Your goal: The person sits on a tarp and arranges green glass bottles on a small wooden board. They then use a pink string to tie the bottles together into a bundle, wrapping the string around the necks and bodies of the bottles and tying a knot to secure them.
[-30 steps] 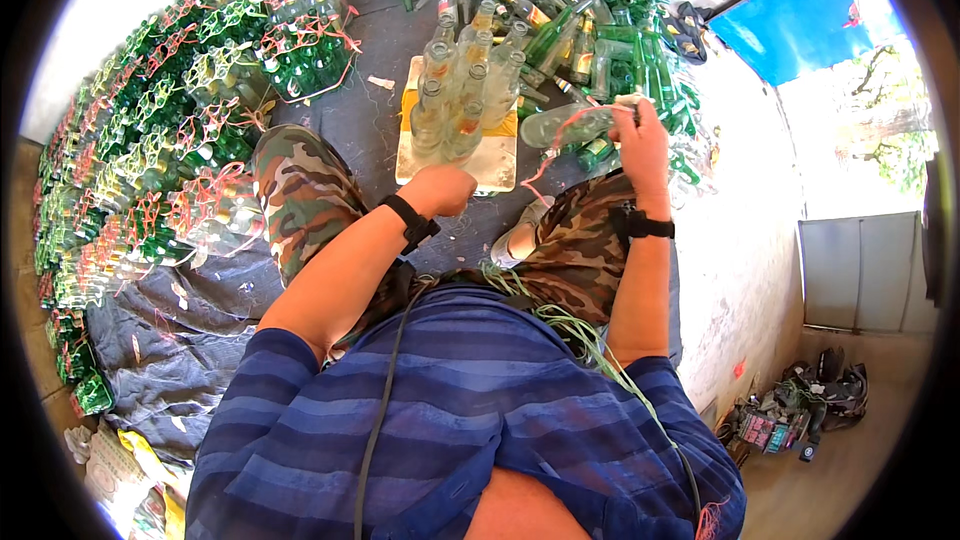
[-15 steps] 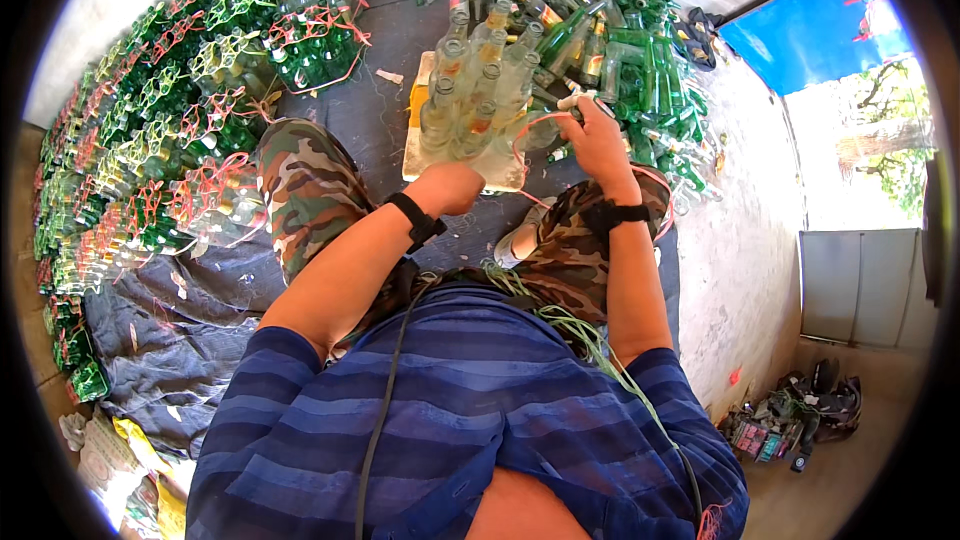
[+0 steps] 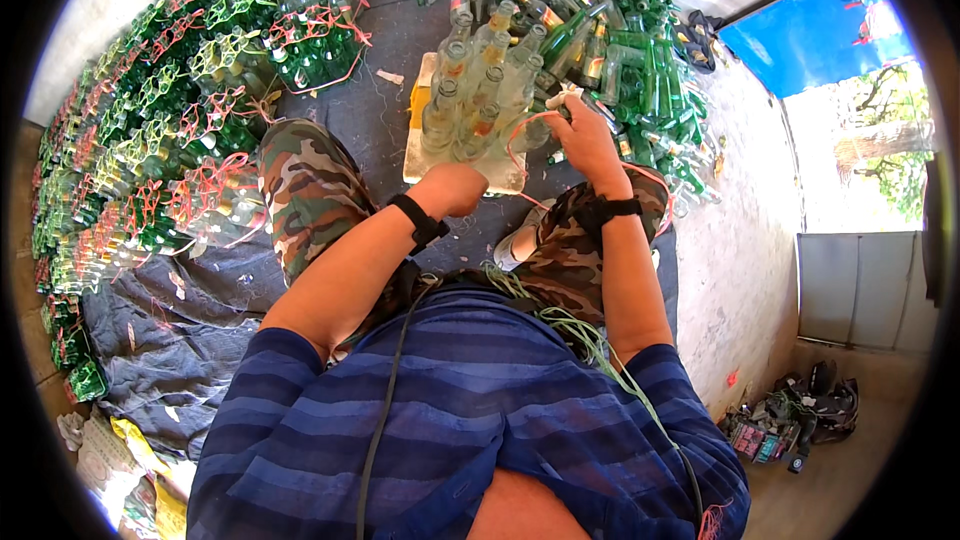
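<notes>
A tight cluster of clear glass bottles point(image 3: 478, 90) stands upright on a white board point(image 3: 418, 158) between my knees. My left hand point(image 3: 455, 188) is a closed fist at the cluster's near edge, and a thin red string point(image 3: 518, 135) runs to it. My right hand point(image 3: 585, 135) presses against the cluster's right side. Its fingers pinch the same red string, which loops in front of the bottles. Both wrists wear black bands.
A loose heap of green and clear bottles point(image 3: 625, 35) lies to the far right. Bundles of green bottles tied with red string point(image 3: 170, 140) fill the left. Green strings point(image 3: 580, 330) lie on my lap. A dark cloth point(image 3: 165, 335) covers the floor, and a pale wall point(image 3: 740, 240) rises on the right.
My right hand moved left from the loose heap to the cluster with a clear bottle. It now holds the red string there. My left fist has stayed at the near edge.
</notes>
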A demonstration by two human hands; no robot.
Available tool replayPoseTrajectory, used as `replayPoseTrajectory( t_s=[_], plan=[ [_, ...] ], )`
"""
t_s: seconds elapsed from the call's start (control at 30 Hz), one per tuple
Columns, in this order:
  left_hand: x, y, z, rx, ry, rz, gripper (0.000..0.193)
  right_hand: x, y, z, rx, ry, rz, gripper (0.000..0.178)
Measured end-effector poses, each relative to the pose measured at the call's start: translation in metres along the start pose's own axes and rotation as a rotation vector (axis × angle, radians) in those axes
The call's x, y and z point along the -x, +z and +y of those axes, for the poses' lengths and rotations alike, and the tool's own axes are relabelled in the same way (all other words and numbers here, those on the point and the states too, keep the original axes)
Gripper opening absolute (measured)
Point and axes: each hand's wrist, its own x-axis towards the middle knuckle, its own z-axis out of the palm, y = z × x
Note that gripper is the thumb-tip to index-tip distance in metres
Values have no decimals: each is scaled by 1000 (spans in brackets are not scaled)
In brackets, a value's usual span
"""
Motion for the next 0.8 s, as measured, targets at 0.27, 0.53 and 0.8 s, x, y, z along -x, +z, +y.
replayPoseTrajectory(
  t_s=[0.27, 0.53, 0.8],
  plan=[
    [-1, 1, -1, 7, -12, -8, 27, -7, 8, -3, -10, -25, 4, 34],
    [6, -8, 4, -6, -18, -29, 24, -14, 12, -6, -51, -1, 5, 35],
    [9, -14, 7, -1, -40, -54, 29, -18, 13, -9, -100, 51, -21, 31]
  ],
)
